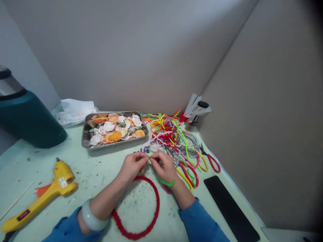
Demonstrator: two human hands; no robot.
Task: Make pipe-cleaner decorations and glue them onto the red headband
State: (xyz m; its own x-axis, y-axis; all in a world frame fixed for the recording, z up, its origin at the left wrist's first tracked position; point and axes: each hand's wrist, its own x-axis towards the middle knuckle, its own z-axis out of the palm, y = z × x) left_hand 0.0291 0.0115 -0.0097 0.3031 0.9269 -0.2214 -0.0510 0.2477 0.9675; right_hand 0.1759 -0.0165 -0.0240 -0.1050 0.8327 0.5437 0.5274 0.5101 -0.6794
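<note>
My left hand (133, 165) and my right hand (164, 168) meet fingertip to fingertip above the table. Both pinch a green pipe cleaner; a tiny bit of it shows between the fingertips. A green strand (168, 183) comes out below my right palm and curves across the wrist, apparently the same piece, though the fingers hide the link. Under my left forearm lies a large ring of fuzzy red pipe cleaner (156, 210), partly covered by the arm. Just beyond my fingers are small purple curled pieces (144, 150).
A metal tray (116, 146) of shells stands behind my hands. Tangled pipe cleaners (164, 126), grey wire (193, 143) and red-handled pliers (213, 163) lie right. A yellow glue gun (47, 195) and teal bottle (30, 117) are left. A black slab (230, 208) sits near the right edge.
</note>
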